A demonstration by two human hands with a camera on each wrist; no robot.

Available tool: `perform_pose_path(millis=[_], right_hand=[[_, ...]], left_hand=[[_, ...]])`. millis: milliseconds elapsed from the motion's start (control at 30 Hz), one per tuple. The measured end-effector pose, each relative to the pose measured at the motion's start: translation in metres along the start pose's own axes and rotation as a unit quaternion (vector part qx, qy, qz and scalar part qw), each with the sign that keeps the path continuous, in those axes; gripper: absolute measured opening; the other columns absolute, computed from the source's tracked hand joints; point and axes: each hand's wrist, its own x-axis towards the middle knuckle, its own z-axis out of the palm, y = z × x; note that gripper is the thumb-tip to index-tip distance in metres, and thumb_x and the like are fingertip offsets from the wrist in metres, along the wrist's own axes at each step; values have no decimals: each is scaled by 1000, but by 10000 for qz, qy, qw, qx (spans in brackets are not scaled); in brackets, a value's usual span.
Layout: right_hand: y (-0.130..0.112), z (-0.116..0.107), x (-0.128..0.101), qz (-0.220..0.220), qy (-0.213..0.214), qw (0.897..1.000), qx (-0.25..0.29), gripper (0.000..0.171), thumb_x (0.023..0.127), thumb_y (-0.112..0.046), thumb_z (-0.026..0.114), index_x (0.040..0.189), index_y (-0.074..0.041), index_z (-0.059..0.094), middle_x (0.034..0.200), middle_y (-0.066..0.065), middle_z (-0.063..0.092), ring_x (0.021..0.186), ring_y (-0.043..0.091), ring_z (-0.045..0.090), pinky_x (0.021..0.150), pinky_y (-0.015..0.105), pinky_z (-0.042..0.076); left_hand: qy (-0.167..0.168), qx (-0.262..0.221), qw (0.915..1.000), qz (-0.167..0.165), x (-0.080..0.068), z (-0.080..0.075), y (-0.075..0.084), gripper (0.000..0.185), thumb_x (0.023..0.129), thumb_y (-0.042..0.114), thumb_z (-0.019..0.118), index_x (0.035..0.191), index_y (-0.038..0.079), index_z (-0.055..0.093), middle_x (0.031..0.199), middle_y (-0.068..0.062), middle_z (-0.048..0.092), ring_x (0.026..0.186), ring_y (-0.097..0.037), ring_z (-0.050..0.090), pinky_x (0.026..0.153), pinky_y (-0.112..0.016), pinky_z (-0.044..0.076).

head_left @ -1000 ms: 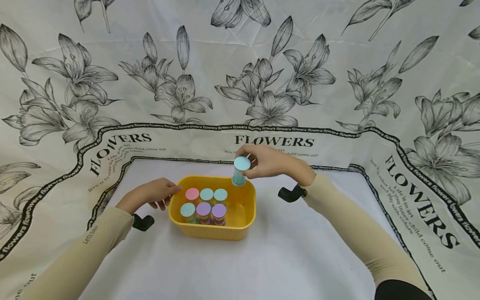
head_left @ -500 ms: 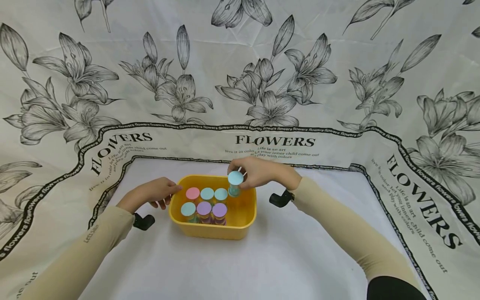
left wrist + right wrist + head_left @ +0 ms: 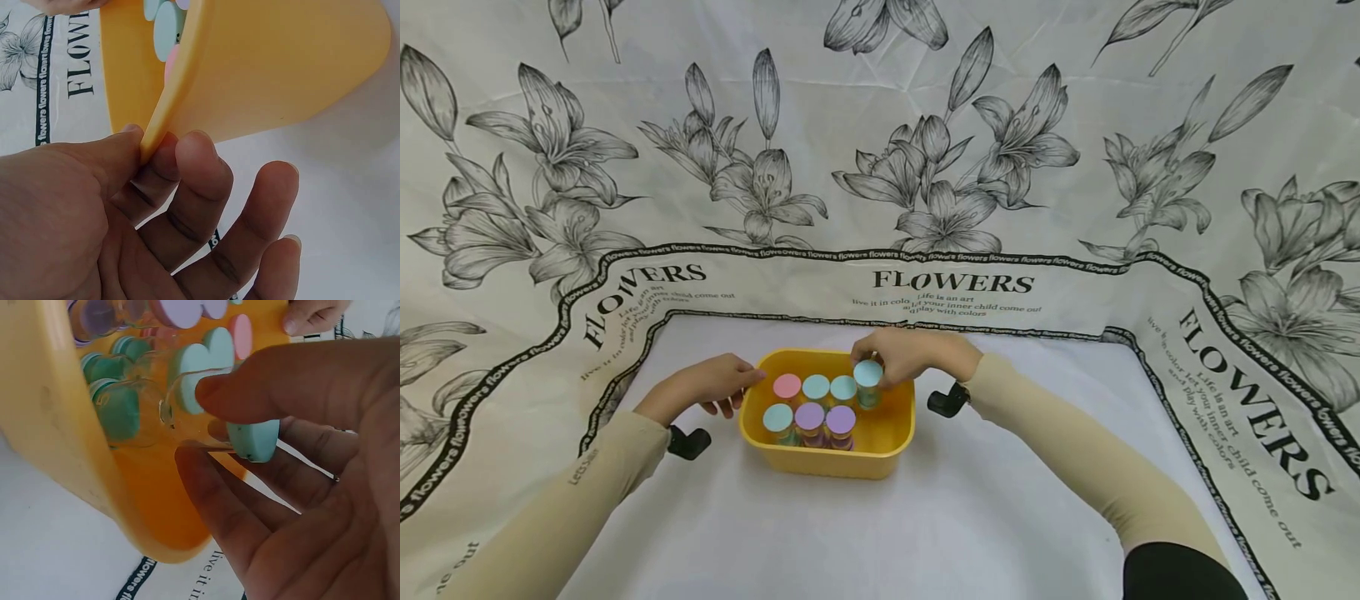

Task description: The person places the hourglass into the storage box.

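A sand timer point(image 3: 868, 377) with light teal caps and a clear, narrow-waisted body stands upright in the back right part of a yellow plastic bin point(image 3: 827, 463). My right hand point(image 3: 897, 353) grips its upper half between thumb and fingers. In the right wrist view the timer's lower cap point(image 3: 117, 412) is down inside the bin, beside other timers. At the bin's left end my left hand point(image 3: 713, 386) pinches the rim; the left wrist view shows the thumb point(image 3: 119, 153) on the inner side and a finger against the outside.
More sand timers stand in the bin's left and middle: a pink one point(image 3: 787, 386), two purple ones point(image 3: 810, 417) and several teal ones point(image 3: 816, 387). Under the bin is a white cloth point(image 3: 1000, 517); a flower-printed cloth point(image 3: 955, 167) rises behind it.
My right hand has lowered the teal sand timer from above the bin's back rim down into the bin, moving slightly left and toward me. The left hand keeps its place on the rim.
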Motion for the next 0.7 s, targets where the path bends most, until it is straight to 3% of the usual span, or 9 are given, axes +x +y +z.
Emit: perform_pose_path(millis=[300, 700], right_hand=[[0, 2, 8, -39, -380, 9988, -302, 44, 84, 2, 72, 126, -9, 71, 126, 6, 71, 111, 20, 64, 101, 35, 53], [0, 10, 13, 256, -652, 9966, -443, 43, 82, 7, 73, 120, -13, 74, 121, 4, 71, 106, 18, 60, 99, 34, 53]], left_hand=[[-22, 20, 10000, -12, 1, -1, 0, 42, 108, 40, 45, 88, 9, 65, 71, -6, 59, 60, -19, 62, 51, -25, 47], [26, 30, 10000, 4, 1, 0, -1, 43, 108, 41, 45, 86, 10, 65, 69, -3, 57, 60, -19, 61, 52, -26, 47]])
